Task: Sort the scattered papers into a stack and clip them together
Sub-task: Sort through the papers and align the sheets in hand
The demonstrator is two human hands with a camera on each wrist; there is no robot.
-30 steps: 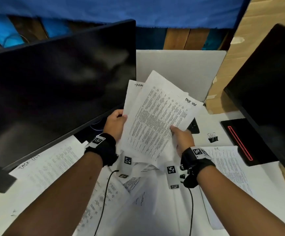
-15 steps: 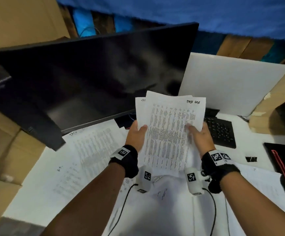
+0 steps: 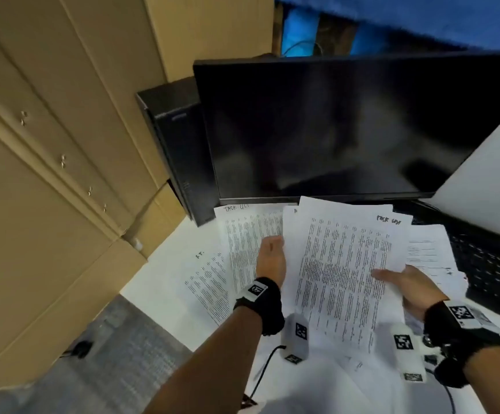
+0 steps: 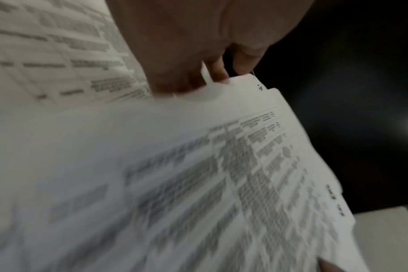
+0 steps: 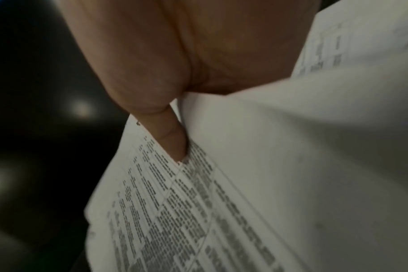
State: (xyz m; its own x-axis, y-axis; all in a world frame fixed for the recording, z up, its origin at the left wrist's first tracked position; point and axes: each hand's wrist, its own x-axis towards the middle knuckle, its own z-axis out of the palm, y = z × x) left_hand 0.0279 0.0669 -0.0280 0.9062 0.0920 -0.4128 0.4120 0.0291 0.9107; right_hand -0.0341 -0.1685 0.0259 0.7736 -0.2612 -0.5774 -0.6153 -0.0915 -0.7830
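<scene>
A fanned stack of printed sheets [image 3: 341, 264] is held up over the white desk [image 3: 165, 276], in front of the monitor. My left hand [image 3: 275, 249] grips the stack's left edge. In the left wrist view the edge of the sheets [image 4: 221, 165] sits between thumb and fingers of the left hand [image 4: 205, 81]. My right hand [image 3: 386, 276] pinches the right edge with the thumb on top. The right wrist view shows that thumb [image 5: 172, 139] pressed on the print and the other fingers hidden beneath. Loose sheets [image 3: 242, 234] lie on the desk under and left of the stack.
A dark monitor [image 3: 347, 130] stands just behind the papers, with a black box [image 3: 177, 138] to its left. Cardboard boxes [image 3: 63, 174] wall off the left side. A black keyboard [image 3: 488, 264] and more sheets [image 3: 428, 249] lie to the right. A white board [image 3: 488, 180] leans at the far right.
The view has swung left, and the clip and right monitor have left the frame. The fanned sheets have been drawn closer together. Both hands keep hold of the stack.
</scene>
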